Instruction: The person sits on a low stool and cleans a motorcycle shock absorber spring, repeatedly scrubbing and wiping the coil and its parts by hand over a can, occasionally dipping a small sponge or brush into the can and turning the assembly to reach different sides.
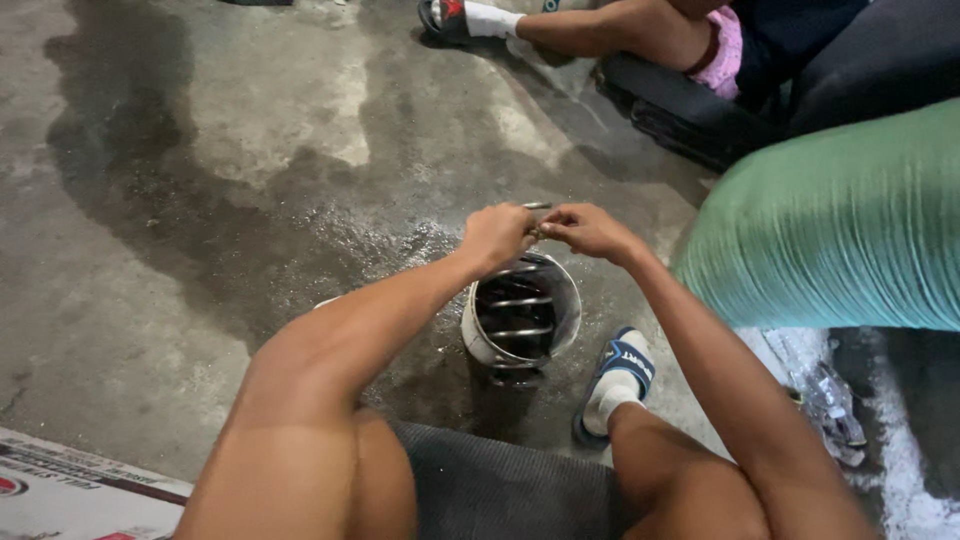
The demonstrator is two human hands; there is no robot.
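Stained, wet concrete floor (200, 150). Over a white bucket (480, 345) of metal rods (520, 302), our left hand (495, 236) and right hand (590, 229) together pinch a small metal piece (537, 207). We judge it stiff, light, likely oily; best gripped at its ends.

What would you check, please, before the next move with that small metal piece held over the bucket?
1. Both hands on the piece: left hand and right hand meet at the small metal piece. Ok.
2. Piece held over the bucket, so a drop would likely land inside. Ok.
3. Bucket upright on the floor. Ok.
4. Floor dry around the bucket: dark wet patches spread there. Not ok.
5. Footing: the sandal sits close beside the bucket, near the wet area. Cannot tell.
6. Room at the side: the other person's arm is far from the hands. Ok.
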